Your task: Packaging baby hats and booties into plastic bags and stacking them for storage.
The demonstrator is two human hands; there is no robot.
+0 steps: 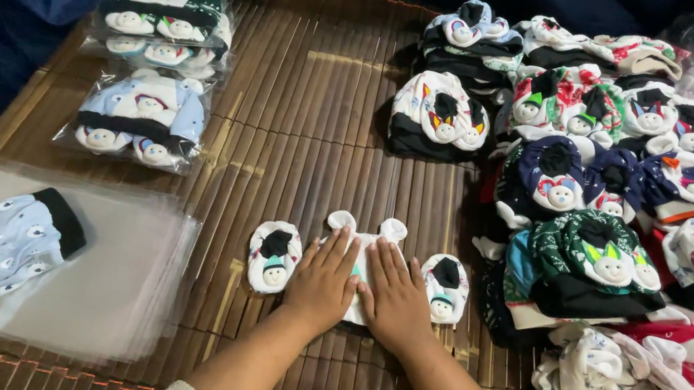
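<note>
White baby cap (364, 245) with two small rounded ears at its top edge lies flat on the brown bamboo mat (311, 126), low in the middle of the view. Its fabric is pale, with a spot of teal showing between the hands; most of it is hidden under them. The left hand (323, 281) and the right hand (396, 297) press down on it side by side, palms flat, fingers straight and spread, thumbs nearly touching, gripping nothing. A small bootie (274, 255) with a black cuff and a bear face lies just left of the cap, and its twin (444, 287) lies just right. Heaps of loose baby sets (607, 170) crowd the right side. Bagged sets (144, 114) sit at the far left, above a stack of clear bags (123, 281).
</note>
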